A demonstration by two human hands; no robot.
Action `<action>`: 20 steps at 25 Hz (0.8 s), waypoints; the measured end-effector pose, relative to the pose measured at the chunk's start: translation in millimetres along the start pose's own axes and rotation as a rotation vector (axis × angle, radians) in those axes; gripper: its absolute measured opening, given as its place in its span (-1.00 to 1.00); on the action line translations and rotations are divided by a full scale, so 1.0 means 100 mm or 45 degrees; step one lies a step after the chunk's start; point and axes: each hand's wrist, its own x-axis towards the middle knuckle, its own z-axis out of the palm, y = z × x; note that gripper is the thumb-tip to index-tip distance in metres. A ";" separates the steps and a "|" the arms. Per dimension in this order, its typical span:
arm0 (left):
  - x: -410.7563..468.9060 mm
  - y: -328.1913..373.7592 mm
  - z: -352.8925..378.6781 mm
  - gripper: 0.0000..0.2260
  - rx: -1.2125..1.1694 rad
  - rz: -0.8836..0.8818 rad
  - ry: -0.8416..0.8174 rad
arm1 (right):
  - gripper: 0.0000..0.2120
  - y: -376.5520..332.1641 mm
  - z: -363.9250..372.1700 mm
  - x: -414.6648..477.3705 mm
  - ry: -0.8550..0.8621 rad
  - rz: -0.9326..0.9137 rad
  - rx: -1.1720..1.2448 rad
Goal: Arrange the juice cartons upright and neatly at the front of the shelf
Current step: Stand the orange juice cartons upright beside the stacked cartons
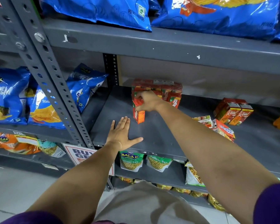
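Note:
My right hand grips the top of a red and orange juice carton that stands upright on the grey shelf. Behind it sits a shrink-wrapped pack of red cartons at the back of the shelf. My left hand lies flat and open on the shelf near its front edge, just left of the held carton. To the right, two Real cartons lean together, and several loose cartons lie tumbled beside my right forearm.
Blue chip bags fill the bay to the left beyond the perforated upright post. More blue bags sit on the shelf above. Green snack packs hang below, next to a promotional sign.

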 end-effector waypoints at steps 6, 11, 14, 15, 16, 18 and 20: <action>-0.06 0.00 0.00 0.04 0.028 0.039 -0.005 | -0.48 0.14 -0.01 -0.04 -0.068 -0.094 0.084; -0.22 0.09 0.08 -0.09 0.057 0.099 0.040 | -0.43 0.16 0.03 -0.14 -0.049 -0.104 0.101; -0.31 0.33 0.16 -0.12 0.103 0.184 0.062 | -0.44 0.34 0.05 -0.39 0.031 -0.061 0.203; -0.33 0.43 0.18 -0.13 0.117 0.211 0.060 | -0.46 0.43 0.04 -0.49 0.053 -0.038 0.207; -0.35 0.54 0.20 -0.15 0.124 0.234 0.060 | -0.49 0.55 0.02 -0.60 0.082 -0.012 0.209; -0.36 0.77 0.23 -0.17 0.123 0.270 0.044 | -0.56 0.82 -0.09 -0.85 0.170 0.032 0.204; -0.36 1.02 0.26 -0.19 0.123 0.297 0.028 | -0.61 1.17 -0.25 -1.12 0.250 0.097 0.131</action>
